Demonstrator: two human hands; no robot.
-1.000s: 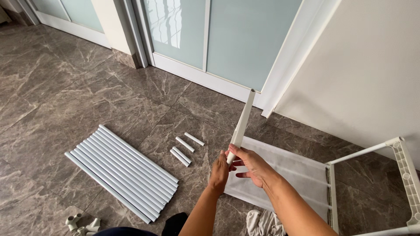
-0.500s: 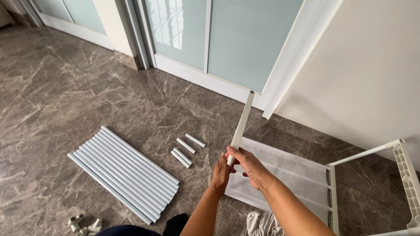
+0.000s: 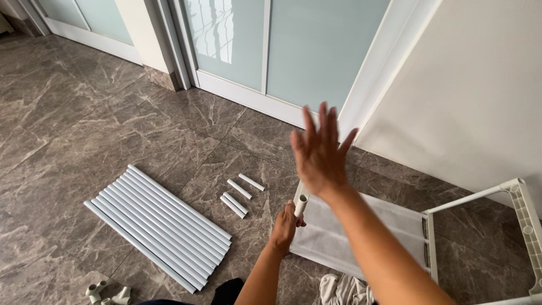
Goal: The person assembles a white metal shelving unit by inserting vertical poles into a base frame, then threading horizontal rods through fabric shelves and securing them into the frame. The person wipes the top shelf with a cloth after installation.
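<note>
My left hand (image 3: 285,225) is closed around a white plastic tube (image 3: 301,204) and holds it upright over the near corner of a white rack shelf with a fabric panel (image 3: 367,223). The tube's open top end shows just above my fist. My right hand (image 3: 320,151) is raised above the tube with an open palm and spread fingers, touching nothing. My right forearm crosses the shelf and hides part of it.
A row of long white tubes (image 3: 158,226) lies on the marble floor at left, with several short tubes (image 3: 239,195) beside it. White corner connectors (image 3: 106,292) sit at the bottom left. A crumpled cloth (image 3: 344,289) lies near me. The rack's white frame (image 3: 522,206) stands at right, by the wall.
My right hand has let go of the tube and lifted up, fingers spread. My left hand keeps its grip, and less of the tube shows above it.
</note>
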